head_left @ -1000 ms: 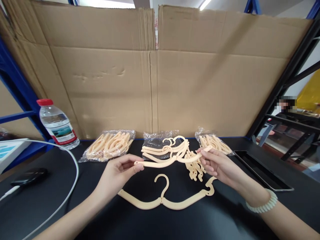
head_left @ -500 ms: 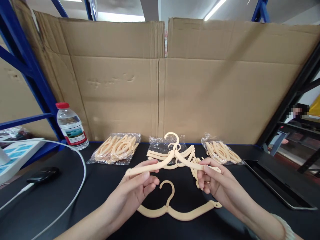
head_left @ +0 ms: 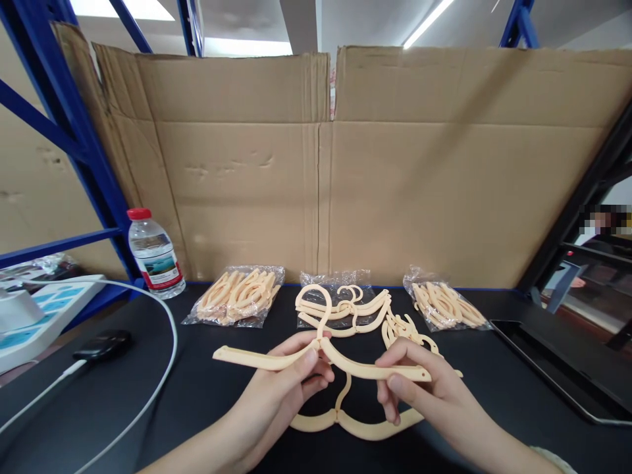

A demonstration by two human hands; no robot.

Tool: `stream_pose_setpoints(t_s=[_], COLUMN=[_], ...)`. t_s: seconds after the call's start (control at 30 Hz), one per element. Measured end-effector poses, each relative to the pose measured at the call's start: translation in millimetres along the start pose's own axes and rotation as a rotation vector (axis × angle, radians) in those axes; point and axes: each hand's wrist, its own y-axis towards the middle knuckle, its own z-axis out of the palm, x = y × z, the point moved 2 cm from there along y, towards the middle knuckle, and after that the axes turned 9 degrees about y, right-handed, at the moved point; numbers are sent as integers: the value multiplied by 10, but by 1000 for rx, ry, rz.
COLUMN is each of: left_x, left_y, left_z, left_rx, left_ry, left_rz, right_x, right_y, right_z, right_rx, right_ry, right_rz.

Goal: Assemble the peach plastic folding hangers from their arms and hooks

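Note:
Both my hands hold one cream plastic hanger level above the black table. My left hand pinches it near the middle joint, under the hook. My right hand grips the right arm of the same hanger. A second assembled hanger lies flat on the table below my hands, partly hidden by them. Behind it a small pile of finished hangers rests on a clear bag. Loose hook pieces lie just right of that pile.
Two clear bags of cream parts sit at the back: one to the left, one to the right. A water bottle, a white cable, a black device and a power strip are on the left. A dark tablet lies right. A cardboard wall closes the back.
The held hanger has come down and toward me, and it has tilted flatter. My left hand shifted from the arm's end to the middle joint. The camera view has tilted up slightly.

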Motion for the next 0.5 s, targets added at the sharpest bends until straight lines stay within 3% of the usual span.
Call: stream_pose_setpoints(t_s=[0.27,0.5], left_x=[33,103], left_y=[-5,-37], left_z=[12,2], left_rx=[-100,-95], left_ry=[-34,-122], left_rz=[-70,-122], right_x=[-76,-209], right_y=[-25,-54], right_z=[12,104], right_rx=[-4,126], right_ry=[-14,45], right_rz=[45,129])
